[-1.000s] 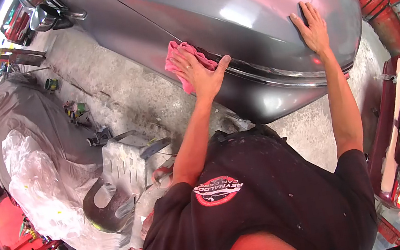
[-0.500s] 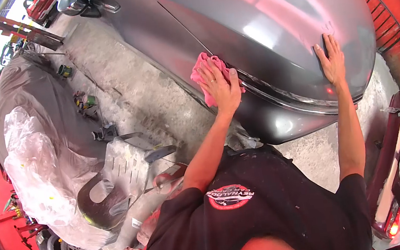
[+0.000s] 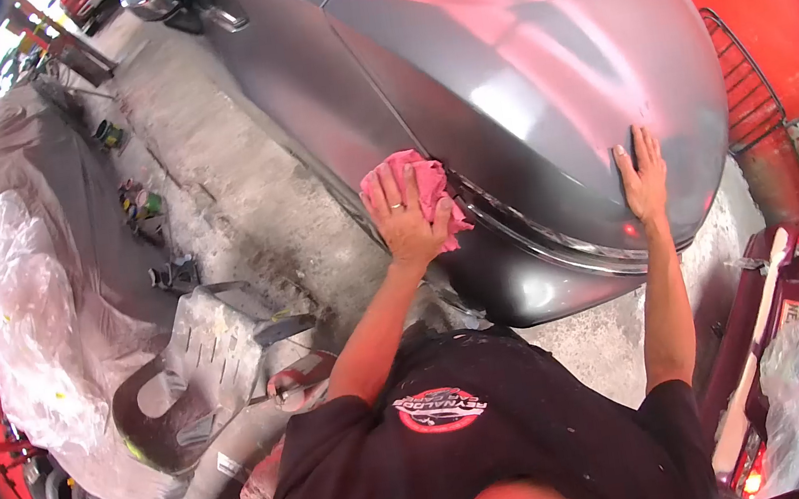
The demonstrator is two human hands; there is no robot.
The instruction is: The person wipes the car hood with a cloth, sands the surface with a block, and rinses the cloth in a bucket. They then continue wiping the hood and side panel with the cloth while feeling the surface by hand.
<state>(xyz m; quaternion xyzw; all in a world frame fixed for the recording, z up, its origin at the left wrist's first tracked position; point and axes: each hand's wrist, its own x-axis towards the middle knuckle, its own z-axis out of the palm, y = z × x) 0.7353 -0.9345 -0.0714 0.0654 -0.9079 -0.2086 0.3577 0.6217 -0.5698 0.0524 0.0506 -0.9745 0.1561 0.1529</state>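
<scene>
My left hand [image 3: 409, 230], with a ring on one finger, presses a crumpled pink cloth [image 3: 423, 178] against the dark grey car's front fender [image 3: 327, 123], beside the headlight strip [image 3: 540, 243]. Its fingers lie over the cloth and hide part of it. My right hand [image 3: 646, 179] rests flat on the hood [image 3: 544, 119] near the front edge, fingers stretched out and holding nothing. A faint reflection of the fingertips shows in the satin paint.
To the left stands a vehicle under a grey cover [image 3: 84, 190] and clear plastic sheeting [image 3: 26, 329]. A dusty slotted panel [image 3: 210, 345] lies nearer me. At right are a dark red bumper [image 3: 757, 323] and a black metal rack [image 3: 750, 87]. The concrete floor [image 3: 214, 143] is dusty.
My view has shifted, bringing the windshield and wipers into sight. My left hand and the cloth have slid slightly toward the fender side. My right hand stays flat on the hood.
</scene>
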